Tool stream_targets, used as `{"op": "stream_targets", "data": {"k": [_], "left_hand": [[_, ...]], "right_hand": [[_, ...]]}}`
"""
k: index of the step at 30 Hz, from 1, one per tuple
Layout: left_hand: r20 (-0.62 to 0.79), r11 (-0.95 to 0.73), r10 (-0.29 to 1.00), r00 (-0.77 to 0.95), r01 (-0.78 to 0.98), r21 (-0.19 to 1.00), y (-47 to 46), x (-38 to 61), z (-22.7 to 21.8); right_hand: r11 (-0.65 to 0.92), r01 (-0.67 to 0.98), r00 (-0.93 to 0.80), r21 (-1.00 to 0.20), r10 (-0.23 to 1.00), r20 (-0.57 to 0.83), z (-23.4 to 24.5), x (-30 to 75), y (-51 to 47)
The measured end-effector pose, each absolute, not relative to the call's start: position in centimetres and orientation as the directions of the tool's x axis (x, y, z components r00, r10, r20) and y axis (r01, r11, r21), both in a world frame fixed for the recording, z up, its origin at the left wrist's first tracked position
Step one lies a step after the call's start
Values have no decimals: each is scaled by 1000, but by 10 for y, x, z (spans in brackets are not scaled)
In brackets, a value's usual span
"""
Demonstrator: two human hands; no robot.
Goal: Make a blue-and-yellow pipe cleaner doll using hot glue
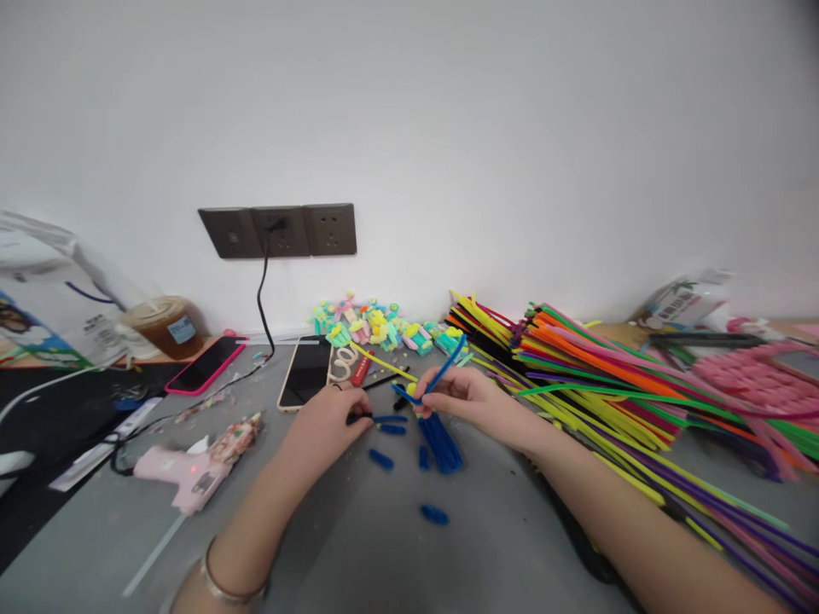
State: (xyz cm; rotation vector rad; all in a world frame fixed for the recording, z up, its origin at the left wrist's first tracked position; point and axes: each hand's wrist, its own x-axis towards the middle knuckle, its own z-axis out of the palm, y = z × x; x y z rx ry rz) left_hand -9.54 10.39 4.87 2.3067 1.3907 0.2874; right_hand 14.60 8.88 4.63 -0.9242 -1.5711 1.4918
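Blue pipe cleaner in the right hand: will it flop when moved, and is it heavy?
Probably stiff enough not to flop: the blue pipe cleaner juts above the right hand without drooping. Likely very light, since it is so thin.

A craft workspace, though whether in a home or a studio is hard to tell: pipe cleaners (pixel 595 367) heap the right of the grey tabletop (pixel 358 554), a pink hot-glue gun (pixel 182 473) lies left, and wall sockets (pixel 329 230) sit behind.
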Motion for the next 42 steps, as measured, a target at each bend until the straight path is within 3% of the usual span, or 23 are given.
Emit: {"op": "stream_targets", "data": {"k": [5, 11, 14, 21, 24, 29, 32, 35, 39, 42], "left_hand": [[-24, -430, 873, 488, 790, 436, 102, -93, 46], [11, -454, 881, 473, 839, 299, 102, -90, 43], [51, -433, 893, 447, 823, 368, 101, -89, 45], [324, -514, 857, 400, 688, 512, 104, -87, 47], [310, -493, 870, 383, 648, 581, 104, -89, 47], [140, -506, 859, 492, 774, 382, 103, -93, 43], [95, -482, 872, 481, 808, 338, 104, -95, 40], [185, -488, 872, 453, 775, 401, 107, -93, 43], [360, -482, 875, 322, 633, 606, 105, -91, 55], [400, -441, 895, 198, 524, 729, 100, -90, 60]], "right_hand": [[12, -10, -350, -1000, 936, 15, 43, 143, 90], [18, -6, -307, -1000, 951, 19, 45, 141, 89], [27, 9, -286, -1000, 958, 24, 46, 142, 88], [60, 37, -234, -998, 971, 49, 48, 144, 89], [57, 40, -210, -998, 976, 47, 48, 143, 89], [55, 30, -202, -998, 978, 48, 49, 143, 89], [62, 41, -204, -997, 978, 52, 49, 143, 88], [63, 46, -197, -997, 979, 53, 49, 143, 88], [67, 28, -153, -997, 986, 62, 47, 143, 90], [74, -26, -103, -997, 992, 76, 44, 144, 92]]}}
